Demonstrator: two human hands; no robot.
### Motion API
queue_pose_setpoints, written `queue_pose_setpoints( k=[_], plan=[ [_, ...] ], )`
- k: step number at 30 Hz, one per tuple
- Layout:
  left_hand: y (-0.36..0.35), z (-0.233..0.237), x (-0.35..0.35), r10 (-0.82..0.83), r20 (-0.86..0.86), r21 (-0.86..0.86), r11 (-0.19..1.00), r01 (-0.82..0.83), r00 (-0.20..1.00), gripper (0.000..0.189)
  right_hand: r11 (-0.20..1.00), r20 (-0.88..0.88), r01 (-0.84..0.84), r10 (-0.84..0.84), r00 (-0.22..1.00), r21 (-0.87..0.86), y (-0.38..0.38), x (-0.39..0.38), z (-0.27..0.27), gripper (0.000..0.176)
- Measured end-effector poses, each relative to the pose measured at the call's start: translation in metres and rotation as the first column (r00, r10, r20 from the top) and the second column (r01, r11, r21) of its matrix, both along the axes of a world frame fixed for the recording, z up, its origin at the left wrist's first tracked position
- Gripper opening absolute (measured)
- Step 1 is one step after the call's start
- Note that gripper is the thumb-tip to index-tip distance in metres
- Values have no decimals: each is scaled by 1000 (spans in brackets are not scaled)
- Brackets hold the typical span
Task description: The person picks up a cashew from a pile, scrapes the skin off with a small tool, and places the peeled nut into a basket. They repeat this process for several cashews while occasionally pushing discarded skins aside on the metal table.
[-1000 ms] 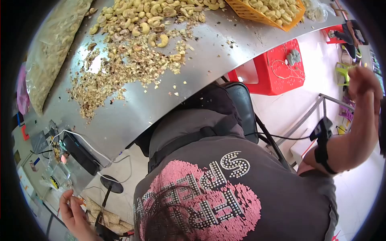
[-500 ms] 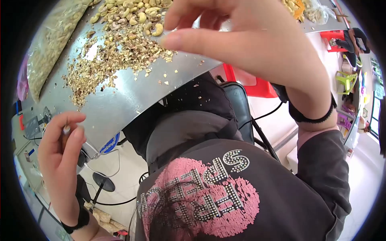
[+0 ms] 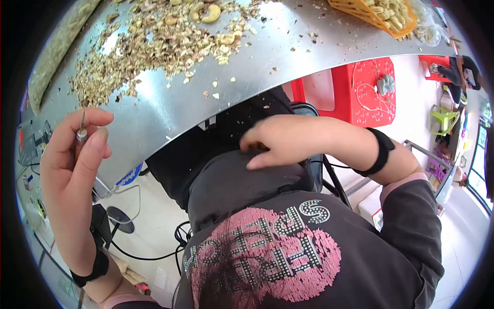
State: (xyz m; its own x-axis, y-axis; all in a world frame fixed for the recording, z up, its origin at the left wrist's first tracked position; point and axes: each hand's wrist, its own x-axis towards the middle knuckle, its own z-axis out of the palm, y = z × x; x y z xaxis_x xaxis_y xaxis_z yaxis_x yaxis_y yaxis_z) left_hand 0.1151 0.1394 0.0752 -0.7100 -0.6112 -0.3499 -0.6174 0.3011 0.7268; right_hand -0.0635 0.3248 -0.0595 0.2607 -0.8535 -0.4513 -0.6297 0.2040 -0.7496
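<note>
My left hand [image 3: 72, 165] is raised at the table's left front corner, closed round a small pointed tool [image 3: 81, 134]. The tool has a thin metal tip, a metal collar and a brownish handle mostly hidden in the fist. Over my dark-clothed lap [image 3: 236, 177], just off the table edge, my right hand [image 3: 283, 140] hangs with thumb and curled fingers apart; nothing shows between them. Flaky nut skins and broken bits [image 3: 154, 51] are spread over the metal table [image 3: 247, 80], and a cashew [image 3: 211, 14] lies at their far side.
An orange basket [image 3: 355, 11] of pale cashews stands at the table's right, beside a clear plastic bag [image 3: 429, 31]. A long filled plastic bag [image 3: 56, 56] lies along the left. Below the front edge are a red stool [image 3: 370, 105] and black cables [image 3: 144, 257].
My right hand has come back from above the cashews and down over my lap. The left hand keeps the tool. The view has tilted, bringing the orange basket further into sight.
</note>
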Motion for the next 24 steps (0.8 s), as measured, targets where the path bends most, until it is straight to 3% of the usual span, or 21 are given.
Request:
queue_pose_setpoints(
  k=[1,3,5,6,7,8,9,11,12,13,15,16,17,19,21,22,23,24],
  plan=[
    [1,0,0,-2,3,-2,1000,2,1000,16,975,-210,7,-55,976,-222,9,5,-25,36],
    [3,1,-1,-8,14,5,1000,8,1000,17,910,-321,176,-306,896,-375,-9,10,-16,46],
    [8,4,-1,73,-4,-144,987,-73,997,18,918,-289,207,-311,905,-338,-16,10,-6,48],
    [13,8,-2,110,39,-210,973,-100,993,20,986,-57,111,-118,991,-126,-12,15,-9,47],
    [11,9,1,111,41,-209,973,-101,993,20,997,214,-48,36,976,52,-9,20,-13,46],
    [8,9,4,83,48,-224,972,-70,995,21,996,-148,-81,87,985,48,1,33,-16,42],
    [7,8,7,56,56,-236,971,-41,997,21,995,-146,-87,94,985,52,-7,29,-11,42],
    [10,7,8,89,89,-274,960,-61,992,22,967,-348,232,-255,902,-106,-29,18,-1,50],
    [11,7,9,115,115,-323,944,-72,987,23,956,-330,194,-260,908,-221,-27,15,-7,52],
    [7,7,13,122,120,-324,943,-77,985,23,957,-325,188,-253,911,-220,-20,20,-13,52],
    [-3,6,21,10,132,-341,939,36,991,24,986,-256,2,-45,966,-167,-7,33,-22,47],
    [-2,4,21,14,129,-341,939,31,992,24,949,-400,41,-170,900,-313,-11,36,-27,45],
    [0,2,22,21,118,-357,934,22,993,24,951,-403,37,-165,900,-308,-15,30,-30,45],
    [3,-1,22,39,109,-371,929,4,993,24,948,-308,286,-315,898,-137,-39,13,-12,49],
    [4,0,22,39,124,-353,935,7,992,25,963,-338,269,-263,904,-31,-30,12,-14,49],
    [3,0,23,40,124,-352,936,6,991,25,950,-373,105,-216,903,-295,-18,10,-24,47],
    [3,0,25,51,116,-357,934,-7,992,25,847,-418,-77,-178,891,-525,-10,8,-31,45],
    [3,-1,26,62,107,-360,933,-20,992,25,832,-628,-141,-282,725,-536,-9,6,-31,46]
  ],
)
